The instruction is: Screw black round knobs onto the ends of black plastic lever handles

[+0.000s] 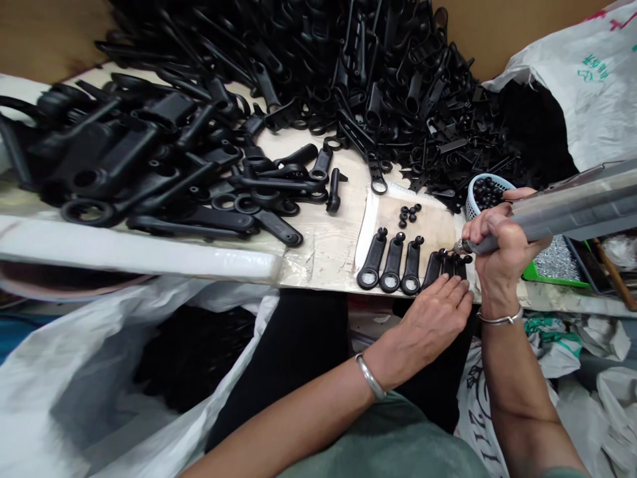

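My right hand (502,239) is wrapped around a grey power screwdriver (562,202). The tool lies nearly level, its tip over the knob end of a black plastic crank handle in a row on a cloth pad. My left hand (435,305) lies with fingers stretched out over the lower ends of several of these handles, partly hiding them. To their left, three more crank handles (391,262) lie side by side, ring ends toward me and small round knobs at the far ends. Several loose black knobs (409,214) sit just beyond them on the pad (428,209).
A large heap of black plastic handles (279,66) covers the back and left of the table. On the right are a pale blue basket (470,199) of black knobs and a green tray (557,281) of small metal pieces. White sacks (592,86) stand around.
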The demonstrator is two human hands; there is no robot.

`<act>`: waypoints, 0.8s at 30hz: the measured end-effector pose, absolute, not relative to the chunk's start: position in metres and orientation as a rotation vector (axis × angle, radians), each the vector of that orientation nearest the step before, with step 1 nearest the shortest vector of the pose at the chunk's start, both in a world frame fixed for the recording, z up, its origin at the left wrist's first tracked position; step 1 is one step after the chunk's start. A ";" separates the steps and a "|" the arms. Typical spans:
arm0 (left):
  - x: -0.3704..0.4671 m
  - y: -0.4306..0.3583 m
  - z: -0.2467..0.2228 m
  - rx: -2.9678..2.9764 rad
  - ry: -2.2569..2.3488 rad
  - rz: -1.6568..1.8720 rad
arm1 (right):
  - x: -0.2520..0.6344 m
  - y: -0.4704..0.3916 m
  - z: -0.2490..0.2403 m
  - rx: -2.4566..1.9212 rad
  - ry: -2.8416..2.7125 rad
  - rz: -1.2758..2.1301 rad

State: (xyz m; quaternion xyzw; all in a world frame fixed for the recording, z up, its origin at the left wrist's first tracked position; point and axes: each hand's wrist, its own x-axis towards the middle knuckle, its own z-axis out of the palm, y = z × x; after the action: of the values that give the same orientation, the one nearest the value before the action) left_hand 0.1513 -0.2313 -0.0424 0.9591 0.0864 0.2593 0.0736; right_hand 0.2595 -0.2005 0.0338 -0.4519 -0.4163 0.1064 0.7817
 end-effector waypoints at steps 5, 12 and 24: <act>0.152 -0.231 -0.044 2.877 0.242 0.807 | 0.259 -0.201 0.038 -0.992 -0.873 0.222; 0.136 -0.219 -0.036 2.730 0.129 1.019 | 0.258 -0.203 0.045 -0.970 -0.864 0.167; 0.129 -0.197 -0.021 2.297 0.826 1.247 | 0.255 -0.218 0.055 -0.908 -0.849 0.232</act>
State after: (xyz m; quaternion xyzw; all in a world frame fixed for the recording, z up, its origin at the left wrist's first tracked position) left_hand 0.1292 -0.1972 -0.0214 0.8213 0.2954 0.4457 0.1990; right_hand 0.2545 -0.2179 0.0546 -0.4243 -0.3968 0.1084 0.8067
